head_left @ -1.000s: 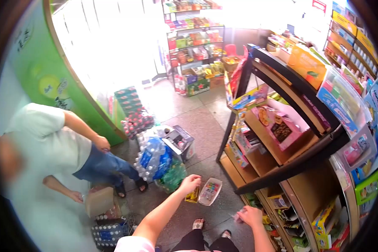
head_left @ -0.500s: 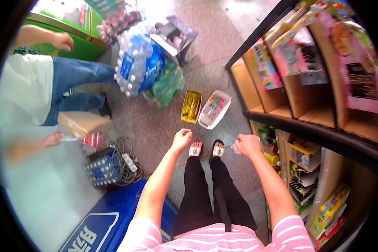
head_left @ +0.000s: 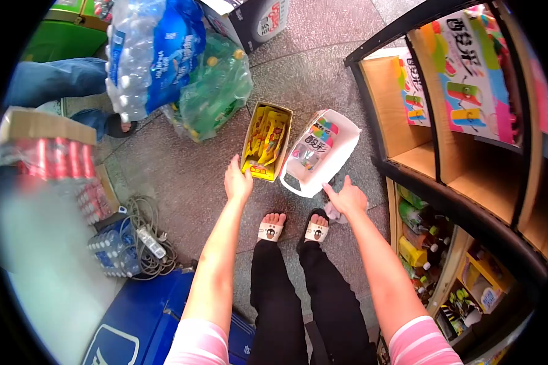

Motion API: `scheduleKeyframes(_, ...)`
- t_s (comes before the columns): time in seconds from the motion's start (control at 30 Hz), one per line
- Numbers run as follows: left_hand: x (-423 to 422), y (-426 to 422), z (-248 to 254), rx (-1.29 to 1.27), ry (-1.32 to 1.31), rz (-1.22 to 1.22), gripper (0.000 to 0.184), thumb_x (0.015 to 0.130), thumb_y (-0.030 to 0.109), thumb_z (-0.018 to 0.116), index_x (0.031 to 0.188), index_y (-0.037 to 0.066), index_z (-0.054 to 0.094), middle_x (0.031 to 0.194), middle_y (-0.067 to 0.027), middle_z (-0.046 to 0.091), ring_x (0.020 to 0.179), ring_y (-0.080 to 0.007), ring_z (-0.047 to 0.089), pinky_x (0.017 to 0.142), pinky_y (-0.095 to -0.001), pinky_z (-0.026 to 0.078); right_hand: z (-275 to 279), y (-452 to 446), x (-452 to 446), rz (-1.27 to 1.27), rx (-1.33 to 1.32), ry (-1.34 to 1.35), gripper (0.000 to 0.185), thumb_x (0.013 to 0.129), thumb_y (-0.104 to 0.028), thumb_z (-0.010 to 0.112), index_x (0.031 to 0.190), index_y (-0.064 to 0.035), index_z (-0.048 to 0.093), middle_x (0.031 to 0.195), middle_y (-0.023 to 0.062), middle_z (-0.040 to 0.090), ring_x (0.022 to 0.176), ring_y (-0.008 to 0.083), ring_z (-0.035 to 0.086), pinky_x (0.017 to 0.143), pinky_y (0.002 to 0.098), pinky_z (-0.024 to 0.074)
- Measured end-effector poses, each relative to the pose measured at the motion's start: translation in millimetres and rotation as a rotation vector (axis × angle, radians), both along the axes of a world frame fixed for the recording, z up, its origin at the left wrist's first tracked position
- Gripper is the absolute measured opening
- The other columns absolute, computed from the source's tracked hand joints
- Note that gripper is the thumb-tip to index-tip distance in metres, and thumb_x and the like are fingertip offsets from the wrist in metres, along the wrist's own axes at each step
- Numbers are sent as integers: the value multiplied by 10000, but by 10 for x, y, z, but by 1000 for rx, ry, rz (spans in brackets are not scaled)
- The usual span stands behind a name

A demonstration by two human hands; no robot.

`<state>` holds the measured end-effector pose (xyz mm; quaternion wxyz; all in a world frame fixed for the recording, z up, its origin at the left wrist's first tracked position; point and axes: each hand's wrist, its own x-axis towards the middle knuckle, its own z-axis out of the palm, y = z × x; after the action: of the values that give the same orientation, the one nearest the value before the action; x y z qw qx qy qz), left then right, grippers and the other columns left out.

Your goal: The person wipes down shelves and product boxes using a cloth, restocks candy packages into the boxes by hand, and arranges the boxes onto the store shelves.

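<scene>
A yellow open box with yellow packets inside stands on the floor. Beside it is a white open carton holding a few items with colourful printing. My left hand is at the near left corner of the yellow box, fingers stretched out; whether it touches cannot be told. Over the near end of the white carton, my right hand has thumb and forefinger extended. Crumpled clear plastic shows under that hand, apparently in its curled other fingers, which are mostly hidden.
Wooden shelves with colourful boxes rise on the right. Shrink-wrapped bottles, a green plastic bag and a dark carton stand ahead. Coiled cable and a blue bin lie left, near another person's leg.
Both hands have come down to the two boxes, and the view is closer to the floor. My left hand's fingers have spread. The plastic has moved along with my right hand.
</scene>
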<state>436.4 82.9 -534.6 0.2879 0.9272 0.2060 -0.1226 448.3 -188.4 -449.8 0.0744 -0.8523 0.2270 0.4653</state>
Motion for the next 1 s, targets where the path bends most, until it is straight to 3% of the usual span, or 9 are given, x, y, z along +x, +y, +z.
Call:
scheduleKeyframes(0.1,223,0,-318,-33,161,53,410,786,136,532,1181,54,461,954,-222,596,925,-373,561,817,-426,441,-515,3,8,-117,10,-21,861,695,-620,522,1289,-18,359,1026,239,583,985,337,566,849,404,440)
scheduleKeyframes(0.2,328,106,-614,-40,193,-33,314,803,132,501,1111,77,530,903,-208,601,894,-370,566,779,-439,446,-964,-51,-111,-247,108,-127,515,711,-342,575,1107,-19,520,1041,222,581,988,348,559,856,414,433)
scheduleKeyframes(0.37,366,163,-35,-65,135,-134,253,821,126,449,1030,122,591,881,-209,597,867,-374,567,757,-454,442,-517,-150,-205,-372,210,-288,373,706,-228,536,1016,-24,569,986,220,595,941,352,574,822,415,439)
scheduleKeyframes(0.5,165,273,1066,-91,130,-253,243,819,120,452,1024,86,579,874,-220,587,875,-383,558,742,-452,439,616,-497,-526,-415,364,-520,302,720,-205,523,942,-11,589,872,208,616,852,364,586,745,397,460)
scheduleKeyframes(0.63,-201,240,2428,-198,79,-385,242,811,99,469,1028,64,569,856,-229,582,861,-385,561,709,-439,449,2414,-851,-1064,-294,304,-613,247,742,-248,549,868,-45,609,741,193,604,708,356,595,633,432,463)
scheduleKeyframes(0.7,-414,216,3074,-276,-1,-518,250,812,91,473,1039,32,559,852,-237,580,850,-384,571,693,-425,458,3531,-940,-1401,-196,196,-471,247,771,-284,542,814,-47,602,724,192,598,706,354,592,630,442,458)
scheduleKeyframes(0.83,-789,-99,4645,-421,7,-682,225,861,106,442,1009,-21,554,831,-238,596,852,-361,594,698,-385,463,5282,-1033,-2574,-233,78,-576,267,796,-317,507,736,-70,586,686,171,589,687,357,583,612,452,460)
scheduleKeyframes(0.9,-577,-182,5117,-378,141,-831,211,865,121,456,967,-32,560,870,-219,607,873,-325,603,720,-360,452,5828,-924,-2905,-433,17,-592,229,783,-264,535,752,-47,602,670,181,588,637,351,587,581,408,472)
scheduleKeyframes(1.0,-514,-617,5871,-448,-8,-1068,218,858,130,455,957,-41,549,809,-255,585,812,-398,573,662,-403,450,6515,-923,-3528,-765,84,-823,194,775,-155,574,844,19,624,629,101,606,578,113,556,542,279,448)
